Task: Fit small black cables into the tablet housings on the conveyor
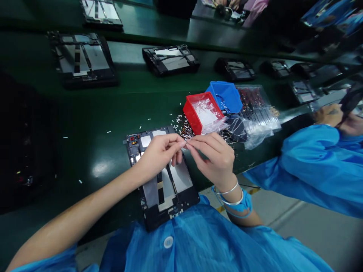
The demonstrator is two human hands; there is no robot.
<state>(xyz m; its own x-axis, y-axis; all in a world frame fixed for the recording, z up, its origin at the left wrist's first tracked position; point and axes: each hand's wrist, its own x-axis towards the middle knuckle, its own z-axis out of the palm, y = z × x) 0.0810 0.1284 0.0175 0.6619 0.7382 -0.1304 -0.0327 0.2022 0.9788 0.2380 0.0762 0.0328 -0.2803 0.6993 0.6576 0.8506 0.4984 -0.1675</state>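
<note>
An opened tablet-like device point(163, 187) lies at the near edge of the green belt point(85, 113), its inner frame and silvery plates showing. Both hands hover above it, fingertips meeting. My left hand point(159, 155) pinches something tiny against the fingers of my right hand point(214, 156), which is also closed in a pinch. What they hold is too small to make out. A bracelet and a blue wrist strap circle my right wrist.
A red bin point(195, 117) with small white bits and a blue bin point(227, 96) stand just beyond my hands, beside clear bags of parts point(256, 107). Several more opened devices point(170, 59) lie further along the belt. A co-worker's blue sleeve point(309, 166) is at right.
</note>
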